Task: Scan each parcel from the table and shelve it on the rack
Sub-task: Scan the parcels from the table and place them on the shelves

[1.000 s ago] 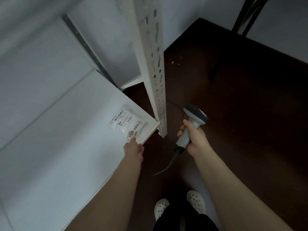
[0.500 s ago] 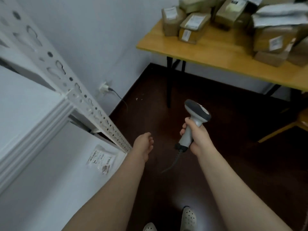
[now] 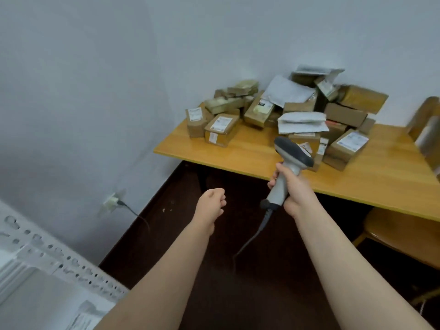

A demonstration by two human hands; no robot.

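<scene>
The view has swung from the rack point(image 3: 59, 265), now cut off at lower left, to the desk point(image 3: 238, 160) at upper right, its near edge bare. Dark floor point(image 3: 250, 294) lies open between them. Parcels point(image 3: 221, 126), heaped too thickly to count, crowd the desk's far side; one shelved parcel point(image 3: 82, 316) shows at the bottom edge. The left hand point(image 3: 212, 203) hangs empty, fingers loosely curled; the right hand point(image 3: 296, 194) grips the single scanner point(image 3: 291, 153).

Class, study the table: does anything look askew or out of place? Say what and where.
The parcels are heaped loosely at the table's far corner by the wall: boxes tilt at odd angles, grey mailer bags slump over them. Nothing looks spilled.
</scene>
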